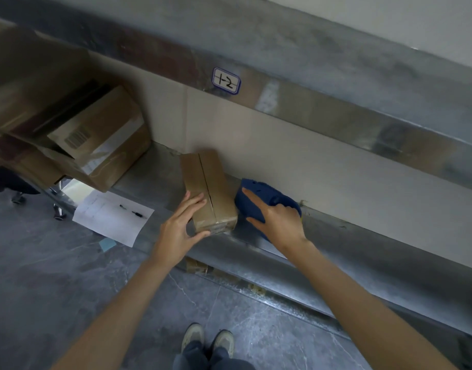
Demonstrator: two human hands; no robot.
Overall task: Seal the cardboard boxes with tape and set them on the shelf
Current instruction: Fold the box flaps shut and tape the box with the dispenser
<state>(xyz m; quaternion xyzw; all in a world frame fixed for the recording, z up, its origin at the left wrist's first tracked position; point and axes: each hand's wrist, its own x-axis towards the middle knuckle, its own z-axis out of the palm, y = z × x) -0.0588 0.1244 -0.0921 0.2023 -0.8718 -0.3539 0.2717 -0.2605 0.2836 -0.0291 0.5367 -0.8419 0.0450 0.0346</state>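
Shelving (336,252) of dull metal runs across the wall in front of the person, with a small cardboard box (208,190) lying flat on its lower level, close to the pale back wall. The box's long seam points toward twelve o'clock, and clear tape glints over its near end.

The left hand (177,231) comes in from seven o'clock of the box. Its fingers are straight and lie on the top left part of the lid, and the thumb is spread against the near end, so it rests on the box and does not clench it.

Touching the box at three o'clock sits a blue object (259,193); I cannot tell what it is. The right hand (277,222) grasps it from the five o'clock side, index finger stretched over its top and the other fingers curled round its far edge.

Up at twelve o'clock a label (226,80) marked "1-2" is stuck on the upper rail. Off at ten o'clock, larger cardboard boxes (101,145) are stacked at a tilt, one showing a barcode. At nine o'clock a sheet of paper (112,217) lies on the shelf's front edge with two pens (139,215) on it. Straight down at six o'clock the person's shoes (208,340) stand on the grey floor (42,289).
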